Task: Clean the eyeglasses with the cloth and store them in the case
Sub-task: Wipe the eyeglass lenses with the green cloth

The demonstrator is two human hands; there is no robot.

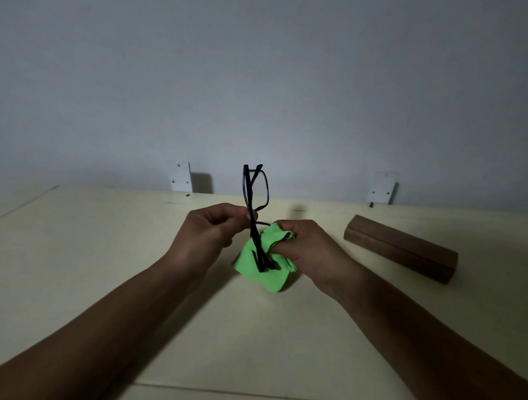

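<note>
Head view: nearest me, both of my bare forearms reach forward over the pale table. My left hand is curled closed, pinching the black eyeglasses near the middle of the frame, so they stand roughly on end above the tabletop with one lens rim up in front of the wall. My right hand is closed around the green cloth, bunching it at the lower half of the glasses. The folded temple arms cross in front of the cloth, and its loose corners hang down toward the table. I cannot tell whether the cloth touches the table surface. Off to the right, well apart from my hands, the brown case lies on the table, shut and angled. Farther back, two small white brackets sit against the grey wall at the table's far edge.
</note>
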